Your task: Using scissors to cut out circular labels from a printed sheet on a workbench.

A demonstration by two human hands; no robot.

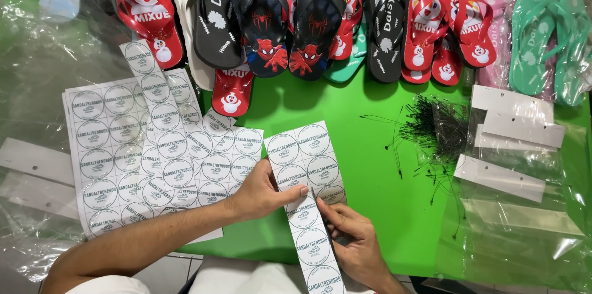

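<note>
Both hands are on one strip of round labels (306, 207) at the near edge of the green table (370, 164): the left hand (262, 192) pinches it from the side, thumb pressed flat across a label, while the right hand (354, 238) holds it lower down, fingers closed around the strip's edge and partly tucked behind it. The strip's lower end hangs past the table edge toward the person's lap. To my eye the paper looks thin and already cut into uneven sections, so a pull from two hands in different directions could tear it through a label instead of between them, or crease it under that thumb. The hanging end might also curl or snag on the table edge. Just to the left lies a loose heap of sheets (123, 158), overlapping one another, and a sweep of the left forearm could push them out of order or off the near side. The black ties (435, 127) sit to the right, near but apart, and could get scattered by the right elbow. The flip-flops (290, 16) at the far side look safely out of reach.
</note>
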